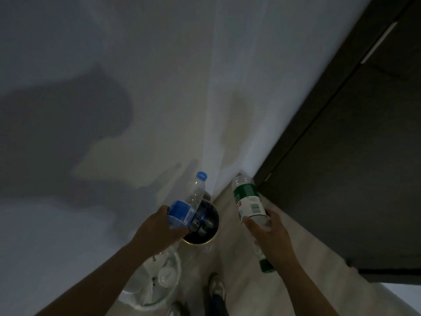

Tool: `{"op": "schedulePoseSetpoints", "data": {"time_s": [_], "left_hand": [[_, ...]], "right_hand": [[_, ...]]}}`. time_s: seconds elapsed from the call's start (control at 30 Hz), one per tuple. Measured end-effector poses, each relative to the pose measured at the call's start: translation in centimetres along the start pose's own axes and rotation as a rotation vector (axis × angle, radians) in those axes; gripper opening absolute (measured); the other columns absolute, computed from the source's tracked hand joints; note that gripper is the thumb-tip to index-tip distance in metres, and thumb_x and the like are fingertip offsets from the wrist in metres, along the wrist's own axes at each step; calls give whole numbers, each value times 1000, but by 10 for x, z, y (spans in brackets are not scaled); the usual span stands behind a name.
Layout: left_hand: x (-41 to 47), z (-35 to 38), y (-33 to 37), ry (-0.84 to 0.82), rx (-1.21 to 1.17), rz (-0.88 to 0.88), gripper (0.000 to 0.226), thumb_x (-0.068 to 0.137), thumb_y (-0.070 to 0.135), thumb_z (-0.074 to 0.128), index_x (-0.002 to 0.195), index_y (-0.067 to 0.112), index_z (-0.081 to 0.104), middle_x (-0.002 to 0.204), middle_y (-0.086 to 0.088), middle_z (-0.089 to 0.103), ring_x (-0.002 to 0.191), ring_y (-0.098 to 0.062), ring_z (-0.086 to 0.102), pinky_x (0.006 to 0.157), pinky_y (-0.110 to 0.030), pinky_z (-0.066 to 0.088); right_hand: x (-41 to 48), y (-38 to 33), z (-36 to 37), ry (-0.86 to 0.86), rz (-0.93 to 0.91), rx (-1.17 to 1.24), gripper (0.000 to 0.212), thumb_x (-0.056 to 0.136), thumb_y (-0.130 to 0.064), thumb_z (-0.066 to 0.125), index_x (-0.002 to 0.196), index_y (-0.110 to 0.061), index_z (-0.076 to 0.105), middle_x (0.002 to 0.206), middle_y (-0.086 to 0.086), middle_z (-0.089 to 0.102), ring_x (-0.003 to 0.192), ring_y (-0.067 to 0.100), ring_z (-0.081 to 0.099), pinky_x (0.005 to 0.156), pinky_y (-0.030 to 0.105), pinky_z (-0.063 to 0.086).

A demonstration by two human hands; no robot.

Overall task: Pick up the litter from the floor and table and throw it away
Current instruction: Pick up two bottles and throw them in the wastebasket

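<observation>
Left hand [159, 226] is gripping blue bottle [189, 206] by its base, cap up, directly over bin [217, 224] | right hand [268, 236] is gripping green bottle [248, 199] right of the bin, beside dark door [341, 156] | bin is sitting on floor [239, 270] against wall [159, 87], holding litter | white bag [145, 293] is lying under left arm.
</observation>
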State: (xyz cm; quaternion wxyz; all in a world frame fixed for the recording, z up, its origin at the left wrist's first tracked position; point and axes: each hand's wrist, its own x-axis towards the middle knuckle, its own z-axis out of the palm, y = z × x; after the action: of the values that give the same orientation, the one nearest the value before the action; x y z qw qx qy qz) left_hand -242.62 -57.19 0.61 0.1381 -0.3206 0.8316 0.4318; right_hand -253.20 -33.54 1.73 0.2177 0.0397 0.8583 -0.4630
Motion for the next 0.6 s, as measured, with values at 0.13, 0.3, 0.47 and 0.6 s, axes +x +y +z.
{"op": "schedulePoseSetpoints", "data": {"time_s": [0.13, 0.3, 0.47, 0.6], "left_hand": [[51, 31, -14, -42, 124, -110, 55, 78, 44, 71, 118, 16, 46, 98, 3, 56, 76, -9, 55, 55, -14, 36], [119, 78, -47, -46, 154, -278, 60, 76, 46, 72, 117, 11, 47, 109, -6, 59, 85, -16, 53, 68, -24, 39], [171, 132, -91, -71, 99, -440, 66, 73, 42, 76, 122, 8, 49, 110, -7, 61, 96, -23, 60, 79, -31, 49], [215, 173, -125, -90, 95, -547, 63, 78, 42, 71, 123, 4, 49, 118, -12, 60, 108, -28, 59, 85, -30, 44]], "right_hand": [[54, 25, 12, -77, 82, -54, 60, 80, -34, 74, 130, -16, 46, 111, 1, 57, 89, 12, 59, 73, 32, 55], [121, 66, 38, -165, 176, -113, 61, 77, -33, 77, 128, -16, 47, 104, -6, 55, 94, 15, 60, 83, 38, 57], [169, 111, 70, -234, 214, -180, 59, 78, -34, 75, 127, -19, 46, 107, -4, 56, 86, 6, 56, 61, 19, 48], [202, 146, 98, -275, 245, -183, 55, 79, -34, 74, 125, -21, 46, 99, -10, 54, 81, -2, 52, 55, 13, 40]]}}
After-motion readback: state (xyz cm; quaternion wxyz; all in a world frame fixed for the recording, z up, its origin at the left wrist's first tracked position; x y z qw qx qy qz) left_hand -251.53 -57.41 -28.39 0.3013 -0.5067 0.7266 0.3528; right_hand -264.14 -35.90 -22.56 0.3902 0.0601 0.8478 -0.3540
